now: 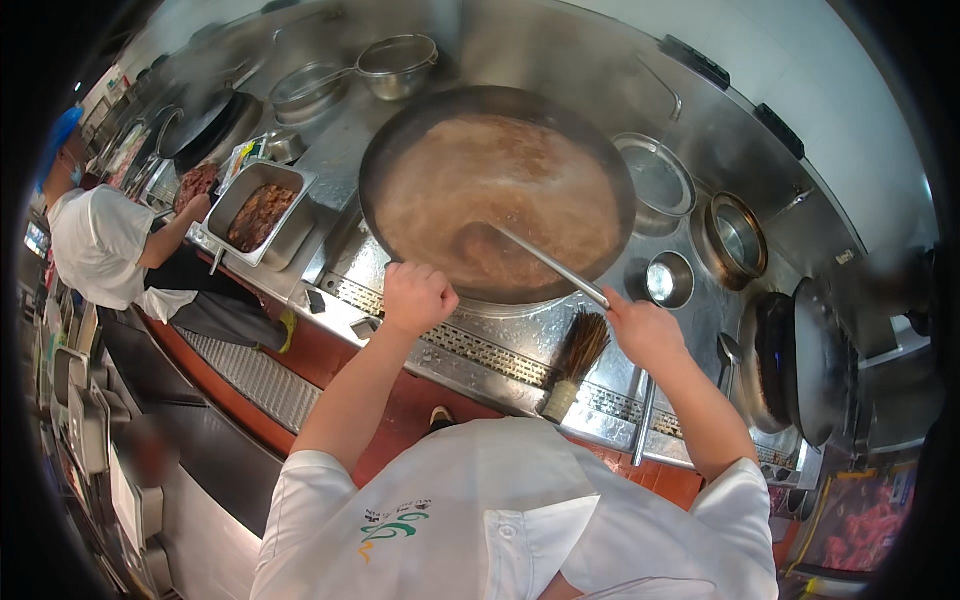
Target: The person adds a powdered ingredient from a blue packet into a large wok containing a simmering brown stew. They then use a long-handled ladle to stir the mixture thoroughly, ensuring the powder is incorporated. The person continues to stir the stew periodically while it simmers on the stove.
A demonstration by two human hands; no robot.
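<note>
A large dark wok (371, 176) sits on the steel range, full of cloudy brown liquid (480, 172) with foam. My right hand (645, 330) grips the metal handle of a ladle (555, 264). The ladle's bowl is under the liquid near the wok's front, where brownish matter shows. At the wok's near left edge, my left hand (418, 298) is closed in a fist; a dark bit shows by its fingers, and the part it grasps is mostly hidden. Below my right hand, a bamboo wok brush (581, 349) lies across the perforated drain strip (487, 352).
At left stands a steel pan of cooked meat (296, 240), with a co-worker (105, 240) beyond. Strainers over pots (656, 180) (396, 67), a small steel pot (670, 280) and another wok (806, 367) surround the range. A long-handled utensil (643, 420) overhangs the front edge.
</note>
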